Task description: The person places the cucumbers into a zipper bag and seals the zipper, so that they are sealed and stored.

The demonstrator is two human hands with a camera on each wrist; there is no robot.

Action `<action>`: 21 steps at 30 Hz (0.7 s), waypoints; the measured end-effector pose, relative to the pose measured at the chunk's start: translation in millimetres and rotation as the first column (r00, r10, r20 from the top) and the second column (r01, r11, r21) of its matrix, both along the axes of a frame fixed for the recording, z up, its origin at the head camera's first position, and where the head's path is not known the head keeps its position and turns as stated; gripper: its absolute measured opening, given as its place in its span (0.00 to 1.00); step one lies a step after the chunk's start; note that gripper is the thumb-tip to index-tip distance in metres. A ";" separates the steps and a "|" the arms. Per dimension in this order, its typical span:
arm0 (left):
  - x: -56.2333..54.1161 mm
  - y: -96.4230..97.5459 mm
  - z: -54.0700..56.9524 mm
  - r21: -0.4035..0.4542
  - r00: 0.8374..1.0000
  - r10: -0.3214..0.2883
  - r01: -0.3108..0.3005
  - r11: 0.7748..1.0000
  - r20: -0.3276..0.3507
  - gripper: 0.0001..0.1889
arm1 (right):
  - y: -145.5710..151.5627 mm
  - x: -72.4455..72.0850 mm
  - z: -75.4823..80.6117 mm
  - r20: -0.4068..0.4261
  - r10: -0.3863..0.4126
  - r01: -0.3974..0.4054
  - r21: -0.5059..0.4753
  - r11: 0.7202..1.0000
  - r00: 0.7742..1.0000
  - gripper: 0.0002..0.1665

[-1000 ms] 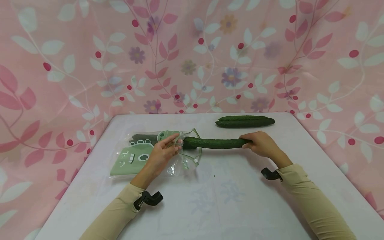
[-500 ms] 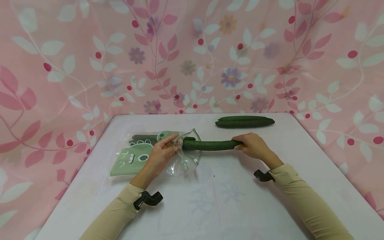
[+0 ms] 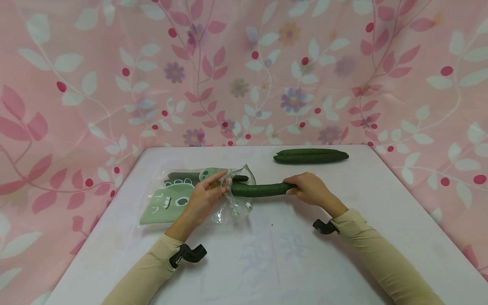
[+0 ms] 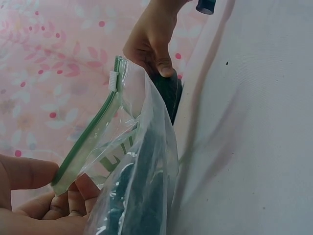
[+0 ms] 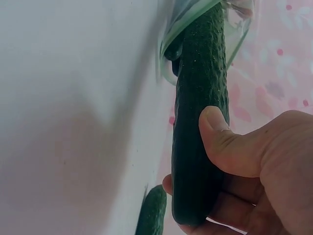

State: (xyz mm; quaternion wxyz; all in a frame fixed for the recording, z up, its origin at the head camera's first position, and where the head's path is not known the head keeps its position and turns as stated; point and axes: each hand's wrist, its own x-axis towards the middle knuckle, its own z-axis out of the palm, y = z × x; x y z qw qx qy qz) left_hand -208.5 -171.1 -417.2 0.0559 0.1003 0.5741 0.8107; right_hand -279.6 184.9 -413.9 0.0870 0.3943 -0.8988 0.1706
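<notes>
My right hand grips the outer end of a dark green cucumber, thumb on one side and fingers round the other. The cucumber's far end is inside the mouth of a clear zip bag printed with a green cartoon face. My left hand pinches the bag's green zip edge between thumb and fingers, keeping the mouth apart. A white slider sits on that zip edge. Another cucumber lies in the bag, its tip showing at the mouth; the plastic blurs the rest.
Two more cucumbers lie side by side near the back edge of the white-covered table. Behind the table hangs a pink floral curtain. A black camera mount is on each wrist.
My right hand has moved left and slightly nearer, sliding the cucumber deeper into the bag. My left hand and the bag have hardly moved.
</notes>
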 end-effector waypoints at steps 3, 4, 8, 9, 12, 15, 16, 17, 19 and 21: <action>0.1 0.0 -0.6 0.002 1.000 -0.001 0.001 1.000 0.004 0.31 | -6.3 0.9 -0.7 -0.005 0.012 -0.012 0.001 1.000 1.000 0.18; 0.1 0.1 -0.5 0.007 1.000 0.000 0.000 1.000 0.007 0.31 | -8.4 0.7 -1.0 -0.007 0.018 -0.018 0.000 1.000 1.000 0.18; -0.2 -0.2 -0.5 0.004 1.000 -0.004 0.004 1.000 -0.004 0.31 | -17.0 0.0 -1.3 -0.015 0.030 -0.030 -0.001 1.000 0.999 0.17; -0.2 -0.3 -0.5 0.003 1.000 -0.005 0.005 1.000 -0.007 0.31 | -19.0 -0.9 -2.0 -0.019 0.031 -0.030 0.002 1.000 0.999 0.16; -0.2 -0.2 -0.1 0.000 1.000 -0.008 0.008 1.000 -0.013 0.32 | -24.3 -2.0 -3.5 -0.016 0.025 -0.025 0.006 1.000 1.000 0.16; 0.0 0.5 0.3 0.007 1.000 -0.006 0.006 1.000 -0.006 0.32 | -28.7 -2.8 -5.5 -0.012 0.022 -0.022 0.014 1.000 1.000 0.15; -0.1 0.5 0.3 0.010 1.000 -0.005 0.005 1.000 -0.004 0.32 | -30.4 -2.6 -5.6 -0.010 0.021 -0.021 0.015 1.000 1.000 0.15; -0.1 0.4 0.2 0.011 1.000 -0.005 0.005 1.000 -0.002 0.31 | -32.0 -2.5 -5.8 -0.010 0.021 -0.021 0.015 1.000 1.000 0.15; -0.2 0.1 0.2 0.009 1.000 -0.003 0.003 1.000 0.000 0.31 | -35.0 -3.3 -6.4 -0.016 0.026 -0.026 0.016 1.000 1.000 0.13; 0.2 -0.2 0.5 0.003 1.000 0.000 0.000 1.000 0.000 0.31 | -38.2 -3.8 -6.2 -0.022 0.030 -0.030 0.012 0.999 0.999 0.12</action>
